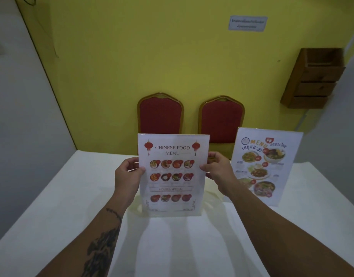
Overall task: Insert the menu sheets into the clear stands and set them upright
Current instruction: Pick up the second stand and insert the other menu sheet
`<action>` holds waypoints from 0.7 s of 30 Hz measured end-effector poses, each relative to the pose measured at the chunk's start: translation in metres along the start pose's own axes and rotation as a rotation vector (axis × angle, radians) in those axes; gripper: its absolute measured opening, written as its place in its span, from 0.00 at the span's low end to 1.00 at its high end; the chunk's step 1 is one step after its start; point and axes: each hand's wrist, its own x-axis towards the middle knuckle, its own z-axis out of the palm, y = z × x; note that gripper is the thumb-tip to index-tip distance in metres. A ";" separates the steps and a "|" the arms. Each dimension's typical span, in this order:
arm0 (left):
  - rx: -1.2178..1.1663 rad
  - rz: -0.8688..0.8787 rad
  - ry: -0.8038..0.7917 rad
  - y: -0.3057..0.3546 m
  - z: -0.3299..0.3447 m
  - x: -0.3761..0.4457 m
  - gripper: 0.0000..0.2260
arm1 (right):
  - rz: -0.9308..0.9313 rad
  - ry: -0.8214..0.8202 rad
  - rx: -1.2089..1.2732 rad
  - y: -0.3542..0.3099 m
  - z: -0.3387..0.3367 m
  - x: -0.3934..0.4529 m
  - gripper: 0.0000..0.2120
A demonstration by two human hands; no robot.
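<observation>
A clear stand holding the Chinese food menu sheet (173, 174) is upright in the middle of the view, above the white table (52, 216). My left hand (128, 176) grips its left edge and my right hand (218, 170) grips its right edge, thumbs on the front face. Whether its base touches the tablecloth I cannot tell. To the right, a second clear stand with a Thai menu sheet (266, 166) stands upright on the table, apart from both hands.
Two red padded chairs (161, 114) (221, 118) stand behind the table's far edge against a yellow wall. A wooden wall rack (312, 78) hangs at the upper right. A grey wall runs along the left.
</observation>
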 end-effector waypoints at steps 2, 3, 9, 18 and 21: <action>0.008 -0.022 -0.009 -0.001 0.002 -0.001 0.11 | 0.009 -0.030 -0.010 0.005 -0.001 0.002 0.15; 0.014 -0.037 -0.009 -0.002 0.003 -0.002 0.11 | 0.013 -0.043 -0.014 0.007 -0.001 0.003 0.15; 0.029 -0.042 0.050 -0.001 0.013 -0.007 0.09 | -0.041 -0.013 -0.027 0.018 0.005 0.008 0.11; 0.026 -0.021 0.158 0.002 -0.005 0.004 0.09 | -0.096 -0.034 0.050 0.013 0.037 0.033 0.10; 0.009 -0.018 0.197 0.008 -0.021 0.017 0.08 | -0.113 -0.046 0.058 0.004 0.066 0.047 0.12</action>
